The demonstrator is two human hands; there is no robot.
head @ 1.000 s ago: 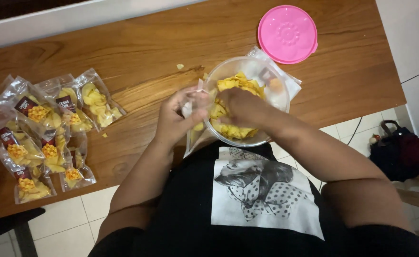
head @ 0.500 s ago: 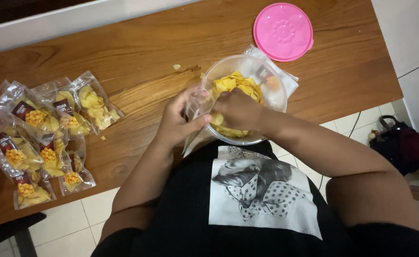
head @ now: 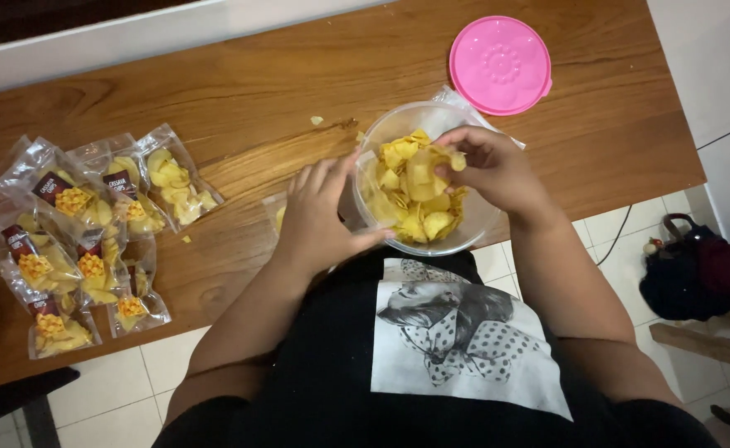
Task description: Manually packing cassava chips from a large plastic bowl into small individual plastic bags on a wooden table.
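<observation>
A clear round bowl (head: 388,123) full of yellow chips (head: 410,191) sits at the near edge of the wooden table (head: 257,91). My right hand (head: 493,170) hovers over the bowl's right side with a few chips pinched in its fingers. My left hand (head: 319,217) rests just left of the bowl on a small clear plastic bag (head: 280,214), which it mostly covers; a bit of yellow chip shows inside the bag.
Several filled, labelled chip bags (head: 83,224) lie in a cluster at the table's left. A pink round lid (head: 500,65) lies behind the bowl. Small crumbs (head: 316,120) dot the wood. A dark handbag (head: 693,270) stands on the tiled floor to the right.
My right hand has lifted out of the bowl's middle to its right side, holding chips. My left hand has lowered the bag flat beside the bowl.
</observation>
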